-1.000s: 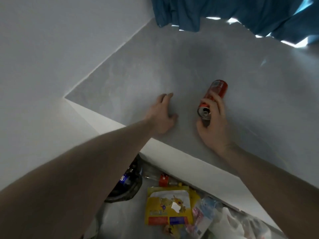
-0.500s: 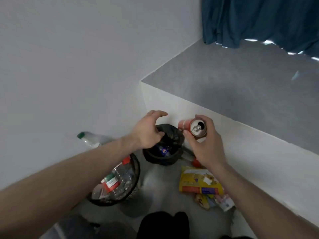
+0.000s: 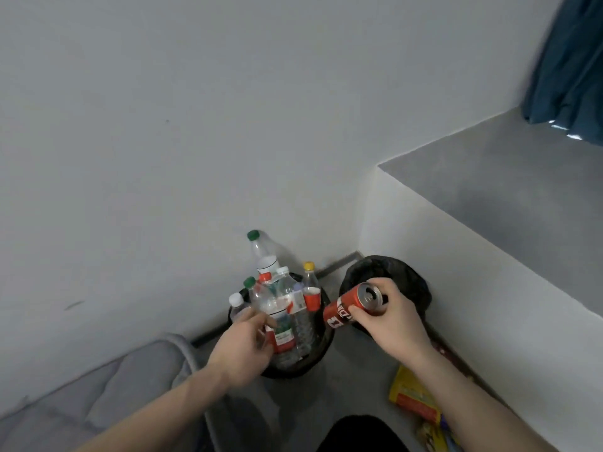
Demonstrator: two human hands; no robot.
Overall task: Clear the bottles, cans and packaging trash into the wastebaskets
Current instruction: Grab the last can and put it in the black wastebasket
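One red can (image 3: 350, 308) is clasped in the right hand (image 3: 396, 316), its opened top tilted up and its base pointing down toward the left. The fingers are wrapped around the upper half of the can, near the rim.

Two wastebaskets are seen. Behind and just beyond the gripped can, a black-lined wastebasket (image 3: 411, 278) stands in the corner; its contents cannot be made out. To the left of the can, almost touching its base, a second wastebasket (image 3: 321, 350) is packed with clear plastic bottles (image 3: 287, 308). About six caps can be counted above it: two green, one red, one yellow and two white. The tallest bottle, green-capped, leans against the wall.

The left hand (image 3: 243, 349) is held loosely curled over the near rim of the bottle-filled wastebasket, nothing grasped in it.

Below the right wrist, one yellow packet (image 3: 411, 398) lies on the floor, with more wrappers beside it, too blurred to count.
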